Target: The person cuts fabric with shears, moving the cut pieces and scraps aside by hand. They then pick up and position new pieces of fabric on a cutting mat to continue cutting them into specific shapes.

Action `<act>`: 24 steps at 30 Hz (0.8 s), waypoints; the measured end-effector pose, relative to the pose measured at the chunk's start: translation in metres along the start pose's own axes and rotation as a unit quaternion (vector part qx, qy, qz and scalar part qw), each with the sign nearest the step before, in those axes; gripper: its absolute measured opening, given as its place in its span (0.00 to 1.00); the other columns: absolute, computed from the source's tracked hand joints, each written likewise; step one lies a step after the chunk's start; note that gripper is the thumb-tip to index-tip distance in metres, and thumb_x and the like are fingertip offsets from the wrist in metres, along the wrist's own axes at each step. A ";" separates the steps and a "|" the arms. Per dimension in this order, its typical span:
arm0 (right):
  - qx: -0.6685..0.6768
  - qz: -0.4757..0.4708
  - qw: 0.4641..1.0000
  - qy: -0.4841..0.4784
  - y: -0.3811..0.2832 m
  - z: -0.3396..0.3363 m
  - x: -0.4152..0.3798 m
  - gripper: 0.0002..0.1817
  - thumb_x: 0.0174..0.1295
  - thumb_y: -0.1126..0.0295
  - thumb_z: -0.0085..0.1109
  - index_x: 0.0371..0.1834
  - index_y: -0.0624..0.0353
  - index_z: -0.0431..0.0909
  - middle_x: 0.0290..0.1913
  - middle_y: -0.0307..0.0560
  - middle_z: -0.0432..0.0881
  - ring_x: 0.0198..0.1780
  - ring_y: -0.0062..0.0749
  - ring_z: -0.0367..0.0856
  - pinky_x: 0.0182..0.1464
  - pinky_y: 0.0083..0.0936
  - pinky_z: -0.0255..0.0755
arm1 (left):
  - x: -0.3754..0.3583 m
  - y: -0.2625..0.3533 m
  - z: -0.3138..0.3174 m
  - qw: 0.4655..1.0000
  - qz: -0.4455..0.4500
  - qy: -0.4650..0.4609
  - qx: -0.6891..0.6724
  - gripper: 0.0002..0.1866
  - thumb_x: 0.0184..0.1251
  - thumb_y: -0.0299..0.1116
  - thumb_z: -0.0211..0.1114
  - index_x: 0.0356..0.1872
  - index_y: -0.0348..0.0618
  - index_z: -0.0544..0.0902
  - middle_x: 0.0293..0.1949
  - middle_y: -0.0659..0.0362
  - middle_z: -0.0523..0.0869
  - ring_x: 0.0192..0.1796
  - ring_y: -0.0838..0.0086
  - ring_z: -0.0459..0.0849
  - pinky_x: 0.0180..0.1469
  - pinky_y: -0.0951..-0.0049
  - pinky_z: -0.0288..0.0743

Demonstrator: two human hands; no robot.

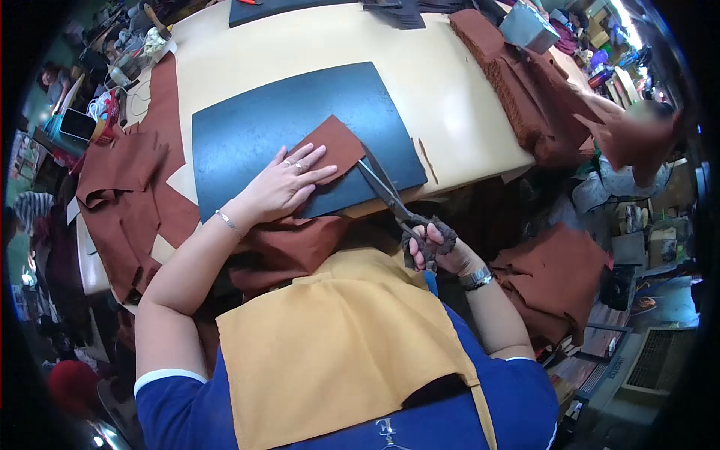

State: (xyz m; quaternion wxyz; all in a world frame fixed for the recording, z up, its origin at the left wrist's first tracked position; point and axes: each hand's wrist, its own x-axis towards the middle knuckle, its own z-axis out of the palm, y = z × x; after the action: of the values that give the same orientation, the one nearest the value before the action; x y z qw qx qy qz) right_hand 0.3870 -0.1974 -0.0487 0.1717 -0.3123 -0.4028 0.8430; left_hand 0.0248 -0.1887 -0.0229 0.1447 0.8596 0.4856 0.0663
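Observation:
A small reddish-brown leather piece (339,145) lies on the dark cutting board (247,124). My left hand (281,186) rests on it with the fingers spread flat, pressing its near left part. In my right hand (435,246) is a pair of scissors (391,196) with wrapped handles. Their blades are a little apart and meet the leather piece at its right corner. Thin brown offcut strips (427,160) lie just right of the board. More brown leather (292,244) hangs over the table edge by my lap, partly hidden by my left arm.
The pale table (300,41) curves around the board. Large brown leather sheets (127,195) drape at its left. A stack of brown leather (499,82) lies at the right, near a grey metal block (529,28). Another person's hand and brown leather (630,135) show at far right.

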 end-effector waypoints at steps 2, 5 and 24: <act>-0.022 -0.002 1.000 -0.009 -0.005 0.000 0.001 0.27 0.62 0.43 0.56 0.30 0.61 0.79 0.24 0.39 0.79 0.25 0.20 0.79 0.32 0.21 0.77 | -0.009 0.002 -0.002 0.999 0.020 -0.021 0.019 0.27 0.67 0.34 0.48 0.69 0.61 0.66 0.75 0.54 0.54 0.76 0.56 0.50 0.72 0.42 0.43; -0.069 0.018 0.997 0.015 -0.016 -0.001 0.002 0.25 0.62 0.45 0.58 0.28 0.61 0.79 0.23 0.38 0.78 0.25 0.20 0.78 0.30 0.18 0.73 | -0.017 0.005 -0.006 0.998 0.034 -0.045 0.026 0.28 0.64 0.33 0.48 0.68 0.62 0.68 0.75 0.55 0.53 0.76 0.57 0.49 0.72 0.42 0.42; -0.192 0.048 0.980 0.028 -0.048 -0.006 0.006 0.15 0.63 0.59 0.60 0.27 0.59 0.77 0.25 0.38 0.80 0.23 0.16 0.77 0.24 0.16 0.71 | -0.019 0.009 -0.009 0.998 0.038 -0.046 0.022 0.27 0.65 0.34 0.46 0.67 0.63 0.70 0.74 0.56 0.56 0.76 0.57 0.51 0.73 0.43 0.43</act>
State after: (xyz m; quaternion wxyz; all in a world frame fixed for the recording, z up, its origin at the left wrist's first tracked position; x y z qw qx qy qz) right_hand 0.3882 -0.1611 -0.0163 0.0787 -0.3819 -0.5368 0.7482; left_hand 0.0200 -0.2077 -0.0111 0.1457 0.8824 0.4469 0.0215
